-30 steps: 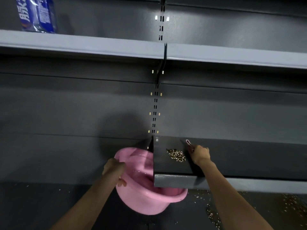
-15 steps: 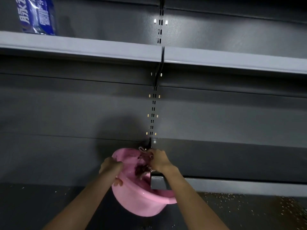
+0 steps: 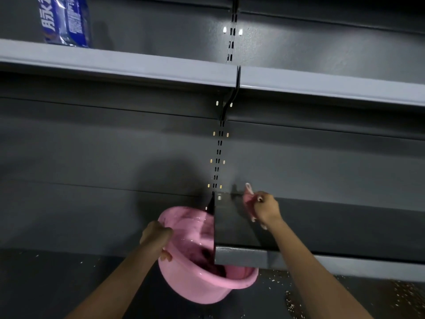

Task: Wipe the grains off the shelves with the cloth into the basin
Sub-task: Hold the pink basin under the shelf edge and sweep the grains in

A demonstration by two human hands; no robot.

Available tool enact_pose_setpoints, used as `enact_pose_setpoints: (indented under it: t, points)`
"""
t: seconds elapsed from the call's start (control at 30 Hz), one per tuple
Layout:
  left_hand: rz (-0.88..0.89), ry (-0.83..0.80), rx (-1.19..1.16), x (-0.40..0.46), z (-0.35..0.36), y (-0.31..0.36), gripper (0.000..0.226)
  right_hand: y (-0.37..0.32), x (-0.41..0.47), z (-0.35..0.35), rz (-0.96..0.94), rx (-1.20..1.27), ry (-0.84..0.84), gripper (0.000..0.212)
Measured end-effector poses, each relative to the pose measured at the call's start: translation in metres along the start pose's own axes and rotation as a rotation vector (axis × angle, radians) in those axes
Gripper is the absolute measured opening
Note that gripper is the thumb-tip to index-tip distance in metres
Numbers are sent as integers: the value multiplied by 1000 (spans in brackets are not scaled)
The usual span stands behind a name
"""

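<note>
A blue packet (image 3: 65,20) printed with white characters is seen standing at the far left of the upper grey shelf (image 3: 138,65), which runs across the frame above a dark slotted back panel. Lower down, a pink basin (image 3: 202,286) is held tilted against the left end of the lower shelf (image 3: 236,231), its rim gripped by the left hand (image 3: 156,238), whose fingers are curled over the near edge. Something dark is glimpsed inside the basin, though what it is cannot be told. The basin's right side is tucked beneath the shelf's front lip. Further right, a pink cloth (image 3: 249,201) is clutched in the right hand (image 3: 266,208) and pressed onto the back of the lower shelf, close to the back panel and near the shelf's left end; a small loop of the cloth is seen sticking up above the knuckles. The shelf surface between cloth and basin is shown dark and bare. Scattered grains (image 3: 292,305) are seen on the floor below the shelf, at the lower right.
</note>
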State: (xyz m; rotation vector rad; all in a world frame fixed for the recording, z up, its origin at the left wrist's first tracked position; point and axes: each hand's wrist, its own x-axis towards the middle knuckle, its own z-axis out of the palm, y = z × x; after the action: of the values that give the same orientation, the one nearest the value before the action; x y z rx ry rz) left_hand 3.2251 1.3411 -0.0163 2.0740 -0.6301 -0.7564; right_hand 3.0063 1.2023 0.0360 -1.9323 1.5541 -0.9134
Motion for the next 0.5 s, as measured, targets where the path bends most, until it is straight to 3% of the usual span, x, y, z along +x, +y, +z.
enact_pose_setpoints:
  t: [0.07, 0.17, 0.23, 0.33, 0.4, 0.5]
  points:
    - [-12, 3, 14, 2, 0, -2, 40, 21, 13, -6, 80, -55, 66, 22]
    - [-14, 18, 26, 6, 1, -4, 39, 51, 25, -7, 127, -397, 9, 34]
    - [-9, 21, 22, 8, 1, -5, 40, 55, 20, 2, 73, -584, -89, 52]
    - [-13, 19, 41, 9, 0, -3, 39, 26, -2, 23, -137, -751, -194, 58]
    - [-28, 18, 46, 8, 1, -1, 37, -1, -21, 42, -245, -761, -265, 59]
    - [-21, 11, 57, 7, 2, 1, 36, -31, -37, 78, -264, -584, -394, 59]
